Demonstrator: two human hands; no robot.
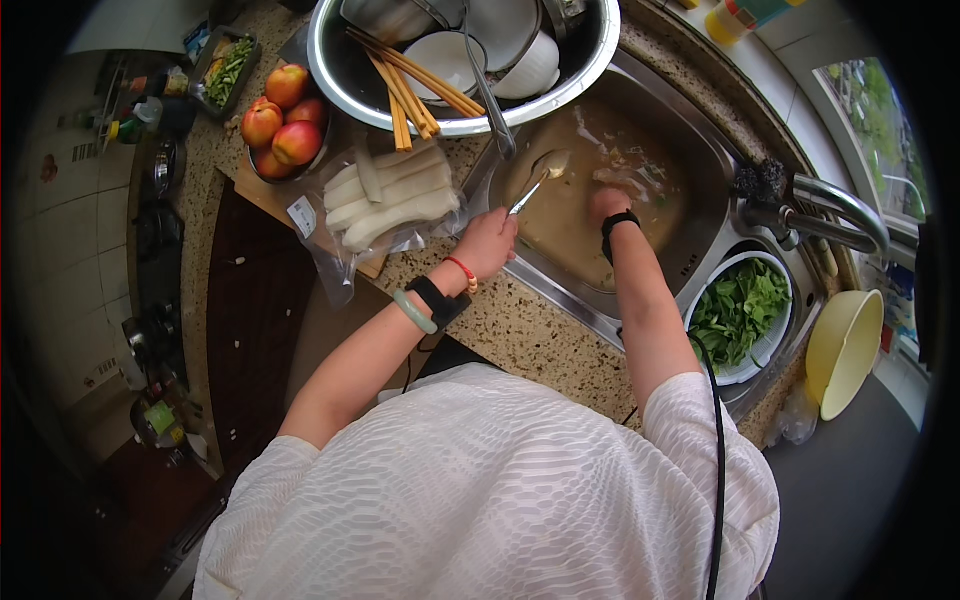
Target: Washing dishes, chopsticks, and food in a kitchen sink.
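Observation:
My left hand [489, 241] grips the handle of a metal spoon [553, 166] at the sink's left edge, with its bowl over the cloudy water. In the murky brown water of the steel sink [705, 161], my right hand [611, 204] is partly sunk; its fingers are hidden, so whether it holds anything cannot be told. Beyond it, bits of food and a whitish film float. Above the sink's far left side stands a large steel basin [352, 112] with bowls, wooden chopsticks [409, 82] and a metal ladle [491, 105].
Left of the sink lie peeled white root vegetables [390, 195] in plastic, beside a bowl of nectarines [289, 124]. A colander of leafy greens [739, 307] sits in the right basin, near the faucet [840, 214] and a yellow plastic basin [844, 356]. A black cable hangs by my right arm.

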